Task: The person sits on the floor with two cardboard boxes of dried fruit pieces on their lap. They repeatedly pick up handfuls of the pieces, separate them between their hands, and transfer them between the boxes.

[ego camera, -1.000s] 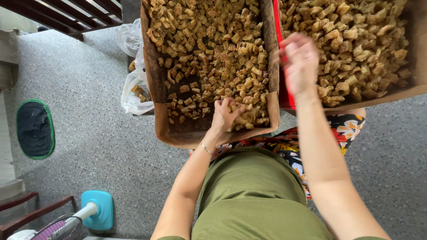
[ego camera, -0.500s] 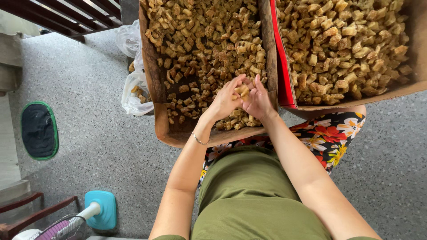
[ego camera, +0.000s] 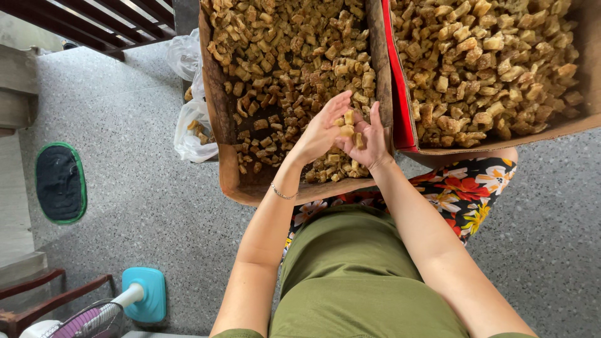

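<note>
Two shallow cardboard boxes sit in front of me, both filled with small golden-brown chunks. My left hand and my right hand meet over the near right corner of the left box. They are cupped together around a few brown chunks. A thin bracelet circles my left wrist. The right box lies beyond my right hand, with a red strip along its left wall.
A white plastic bag with more chunks lies left of the left box. On the speckled floor are a dark green-edged mat, a fan with a blue base and a wooden chair frame.
My right hand has come from over the right box to the left box and joined my left hand. Both hands now hold chunks between them.
</note>
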